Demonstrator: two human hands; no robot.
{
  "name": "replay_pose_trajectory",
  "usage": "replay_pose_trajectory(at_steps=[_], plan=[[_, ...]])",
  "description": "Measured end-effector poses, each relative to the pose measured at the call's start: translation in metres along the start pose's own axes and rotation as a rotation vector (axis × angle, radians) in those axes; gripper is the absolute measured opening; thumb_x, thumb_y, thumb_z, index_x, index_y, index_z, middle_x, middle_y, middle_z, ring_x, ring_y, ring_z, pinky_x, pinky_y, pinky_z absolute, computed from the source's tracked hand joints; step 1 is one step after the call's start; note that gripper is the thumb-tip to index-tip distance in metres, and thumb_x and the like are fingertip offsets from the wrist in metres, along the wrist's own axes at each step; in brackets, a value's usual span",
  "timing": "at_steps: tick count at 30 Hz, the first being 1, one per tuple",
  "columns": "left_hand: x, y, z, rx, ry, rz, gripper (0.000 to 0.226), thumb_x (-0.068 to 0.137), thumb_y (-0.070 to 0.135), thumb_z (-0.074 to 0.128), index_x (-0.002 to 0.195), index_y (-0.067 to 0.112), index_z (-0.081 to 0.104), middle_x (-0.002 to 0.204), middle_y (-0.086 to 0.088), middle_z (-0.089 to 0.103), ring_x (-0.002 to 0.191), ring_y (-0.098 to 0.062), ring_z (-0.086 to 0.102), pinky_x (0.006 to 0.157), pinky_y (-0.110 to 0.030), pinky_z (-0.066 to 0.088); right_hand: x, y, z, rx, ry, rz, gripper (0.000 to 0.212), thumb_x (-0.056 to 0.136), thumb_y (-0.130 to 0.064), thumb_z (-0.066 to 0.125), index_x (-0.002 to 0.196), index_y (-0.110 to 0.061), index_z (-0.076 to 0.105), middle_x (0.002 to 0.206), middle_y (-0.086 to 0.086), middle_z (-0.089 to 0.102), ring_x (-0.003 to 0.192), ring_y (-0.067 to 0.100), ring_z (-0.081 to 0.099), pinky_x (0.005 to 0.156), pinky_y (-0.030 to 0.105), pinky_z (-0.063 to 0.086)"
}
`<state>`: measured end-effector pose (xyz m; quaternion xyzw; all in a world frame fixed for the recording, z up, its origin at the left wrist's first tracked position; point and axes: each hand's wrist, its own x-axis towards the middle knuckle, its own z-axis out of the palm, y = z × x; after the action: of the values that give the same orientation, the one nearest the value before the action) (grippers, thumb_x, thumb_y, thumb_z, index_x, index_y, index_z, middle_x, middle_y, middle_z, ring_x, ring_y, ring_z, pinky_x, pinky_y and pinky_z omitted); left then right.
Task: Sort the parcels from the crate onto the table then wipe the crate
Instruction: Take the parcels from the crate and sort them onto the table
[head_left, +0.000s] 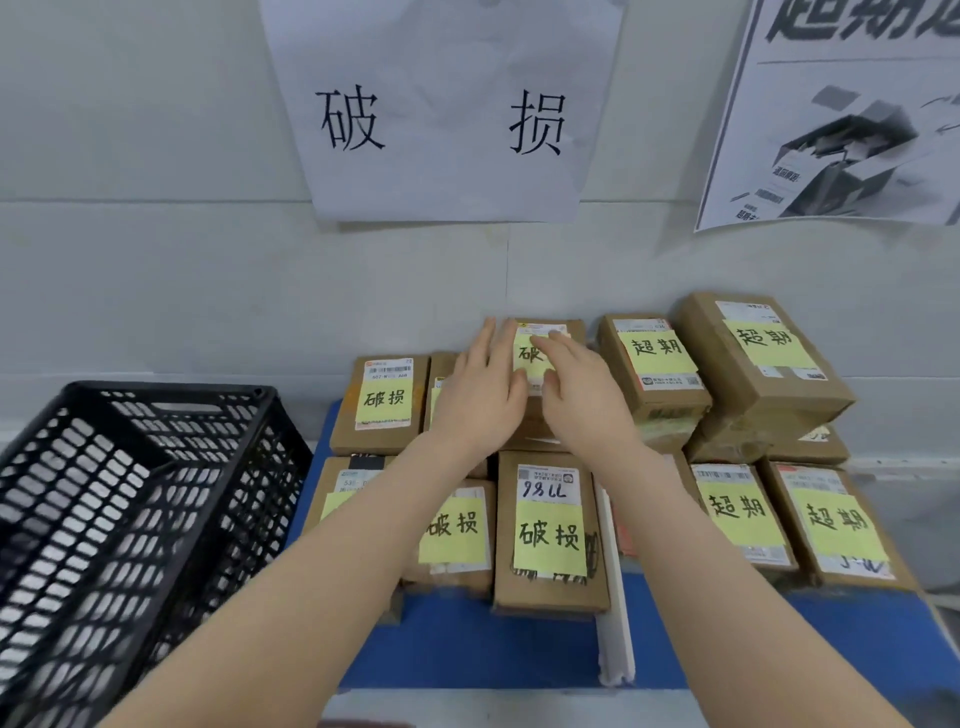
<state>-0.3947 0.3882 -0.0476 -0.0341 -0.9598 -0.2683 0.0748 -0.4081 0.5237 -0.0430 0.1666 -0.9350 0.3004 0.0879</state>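
at the desk's (467, 644) back row, your left hand (480, 387) and right hand (582, 395) rest flat, gripping nothing, on the top parcel (569, 328), so an uneven push could topple it.

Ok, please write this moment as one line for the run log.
step: sorting | left hand, right hand: resting on stacked parcel | crate: no parcel seen inside | wipe: not yet done
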Motion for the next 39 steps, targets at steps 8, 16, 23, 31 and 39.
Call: replay_pose_trajectory(at_steps=[8,16,23,31,39], plan=[[-0.120,-0.070,-0.045,0.322,0.034,-0.089,0.055,0.099,0.030,0.032,0.151,0.015,0.021,0.158,-0.011,0.019,0.145,-0.029,0.017,0.116,-0.047,0.015,-0.058,-0.090,0.038,0.072,-0.105,-0.163,0.046,0.093,-0.015,0.046,0.138,-0.022,0.046,0.138,-0.001,0.049,0.125,0.021,0.046,0.101,0.039,0.042],[-0.241,-0.136,-0.073,0.451,-0.028,-0.092,0.067,0.088,0.039,0.016,0.146,0.012,0.036,0.150,-0.017,0.037,0.141,-0.036,0.029,0.114,-0.053,0.020,-0.158,-0.153,0.089,0.065,-0.214,-0.088,0.049,0.090,-0.021,0.057,0.138,-0.023,0.046,0.140,-0.001,0.045,0.127,0.021,0.044,0.102,0.037,0.041],[-0.328,-0.174,-0.069,0.462,-0.117,-0.007,0.058,0.096,0.036,0.023,0.148,0.013,0.032,0.154,-0.014,0.031,0.143,-0.032,0.025,0.114,-0.053,0.015,-0.239,-0.188,0.128,0.098,-0.193,0.056,0.047,0.089,-0.018,0.058,0.135,-0.019,0.050,0.135,0.002,0.050,0.123,0.022,0.048,0.096,0.040,0.045],[-0.382,-0.188,-0.043,0.486,-0.237,-0.007,0.056,0.100,0.031,0.031,0.152,0.015,0.018,0.159,-0.011,0.014,0.147,-0.027,0.011,0.118,-0.049,0.005,-0.301,-0.175,0.160,0.058,-0.309,0.144,0.047,0.089,-0.019,0.057,0.135,-0.018,0.050,0.138,0.001,0.048,0.125,0.020,0.048,0.102,0.032,0.039],[-0.416,-0.208,0.013,0.325,-0.462,-0.120,0.058,0.096,0.026,0.039,0.149,0.015,0.021,0.158,-0.011,0.016,0.142,-0.029,0.021,0.115,-0.046,0.019,-0.325,-0.138,0.191,-0.033,-0.517,0.287,0.049,0.090,-0.017,0.053,0.138,-0.020,0.045,0.143,0.003,0.042,0.125,0.023,0.046,0.099,0.032,0.040]])
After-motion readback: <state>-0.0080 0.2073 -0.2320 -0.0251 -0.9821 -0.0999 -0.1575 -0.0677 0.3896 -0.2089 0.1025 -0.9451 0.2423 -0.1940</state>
